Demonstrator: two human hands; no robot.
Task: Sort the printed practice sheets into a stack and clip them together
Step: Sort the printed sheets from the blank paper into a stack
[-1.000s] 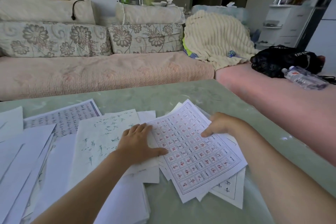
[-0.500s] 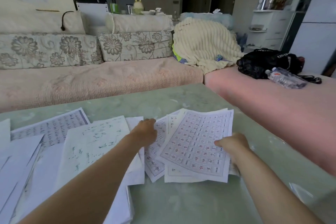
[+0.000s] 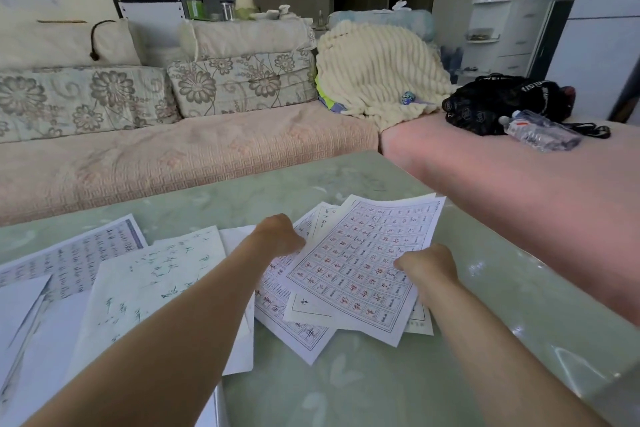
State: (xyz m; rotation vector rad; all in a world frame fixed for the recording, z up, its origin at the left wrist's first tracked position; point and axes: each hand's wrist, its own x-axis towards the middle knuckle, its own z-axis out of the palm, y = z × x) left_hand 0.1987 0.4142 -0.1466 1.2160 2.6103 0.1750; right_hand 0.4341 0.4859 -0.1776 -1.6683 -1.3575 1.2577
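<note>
Presently: grid sheet (image 3: 363,253), topmost of a fanned pile on the tabletop (image 3: 346,392), between the hands, long axis running away and rightward. Right hand (image 3: 429,265) pinches its right edge. Left hand (image 3: 280,236) curled at its left edge, grip hidden. Loose sheets (image 3: 156,274) lie beyond the left hand.

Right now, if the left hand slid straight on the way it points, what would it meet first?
The left hand would probably meet the sheets fanned just ahead, then bare table; depth is unclear.
</note>
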